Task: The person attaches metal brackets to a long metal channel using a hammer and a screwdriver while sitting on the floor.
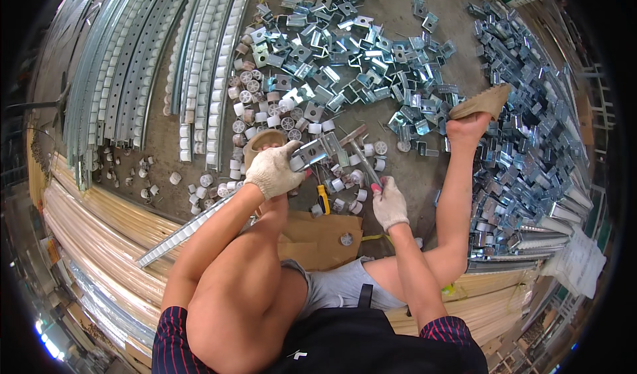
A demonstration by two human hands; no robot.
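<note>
My left hand [275, 168], in a white knit glove, is closed on a shiny metal bracket [312, 152] over the floor. A roller track [182, 233] slants from the lower left and passes beneath my left forearm towards that bracket; the join is hidden. In my gloved right hand [389, 205] is a hammer [367, 163], gripped by its handle. The hammer's head lies close to the bracket's right end; whether they touch, I cannot tell. Loose white roller wheels [336, 185] lie below the bracket, near a yellow-and-black handled tool [323, 199].
A heap of metal brackets [345, 56] spreads ahead, and a larger bracket pile [524, 142] lies at right. Long roller tracks [215, 75] are laid out at far left. Cardboard [318, 238] lies between my legs. Long wrapped bars [113, 225] are at lower left.
</note>
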